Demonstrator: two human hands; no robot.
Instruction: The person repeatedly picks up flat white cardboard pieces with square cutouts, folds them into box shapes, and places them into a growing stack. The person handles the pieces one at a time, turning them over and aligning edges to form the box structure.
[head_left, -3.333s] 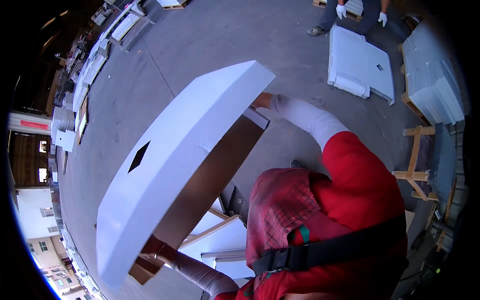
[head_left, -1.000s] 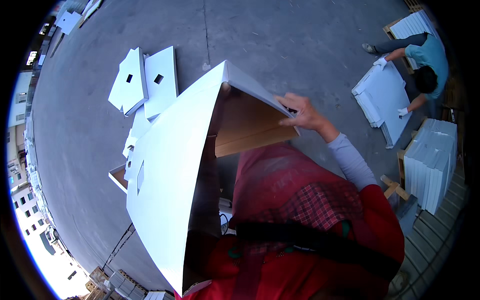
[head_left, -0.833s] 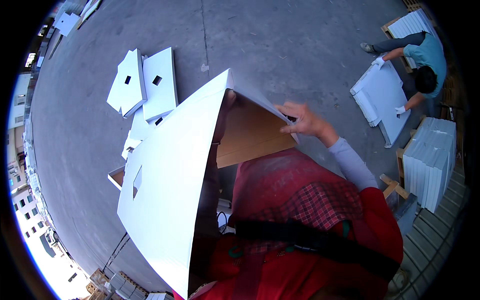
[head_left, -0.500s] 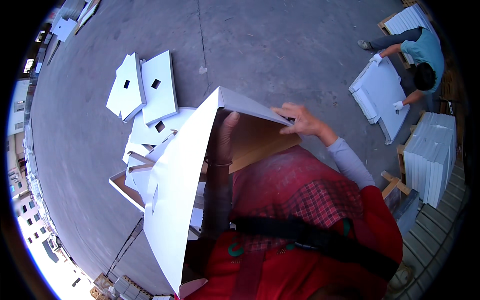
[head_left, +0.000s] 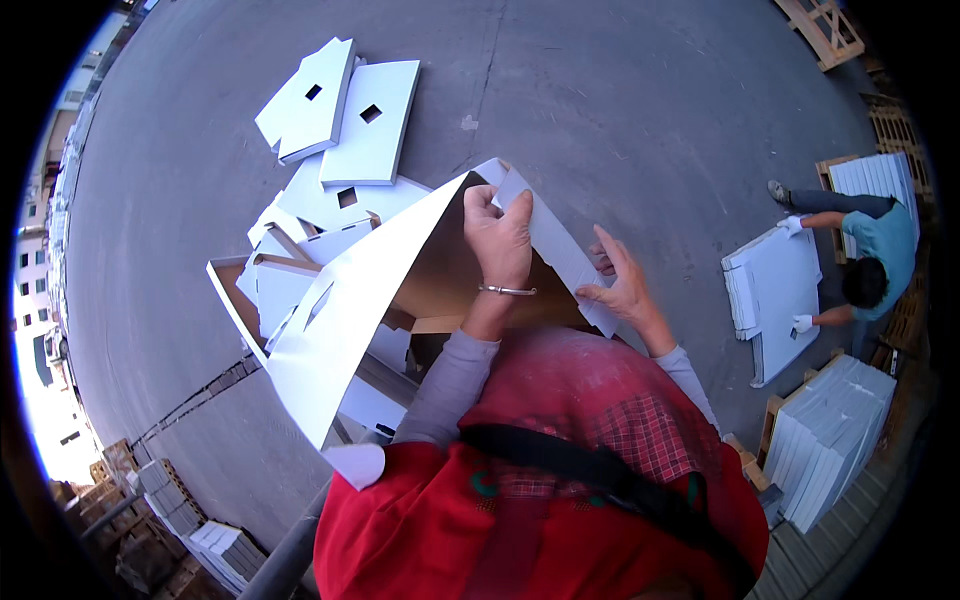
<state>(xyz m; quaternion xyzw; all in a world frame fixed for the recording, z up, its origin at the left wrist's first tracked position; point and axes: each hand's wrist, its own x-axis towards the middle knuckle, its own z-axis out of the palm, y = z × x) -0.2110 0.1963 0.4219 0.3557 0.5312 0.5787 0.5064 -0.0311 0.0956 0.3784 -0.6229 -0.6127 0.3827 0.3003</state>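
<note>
A large white cardboard box (head_left: 385, 260), brown inside and partly folded, is tilted up in front of my body. My left hand (head_left: 498, 240) is inside its opening, fingers curled around the folded flap near the top corner, thumb pointing up. Beside the flap's outer edge is my right hand (head_left: 628, 288), its fingers spread apart and the thumb close to or against the edge. A slot-shaped hand hole shows in the box's wide side panel. The box's lower part is hidden behind my arms and red clothing.
Finished-looking flat white boxes (head_left: 375, 120) with dark square holes lie piled on the grey floor (head_left: 600, 90) beyond. To the right, a person in a teal shirt (head_left: 885, 245) bends over white cardboard sheets (head_left: 780, 290). Stacked white cardboard (head_left: 830, 430) stands nearer on a pallet.
My left hand has come up and now grips the flap at the corner. The flap is folded further over; my right hand has loosened from the edge and slid lower. The view has shifted.
</note>
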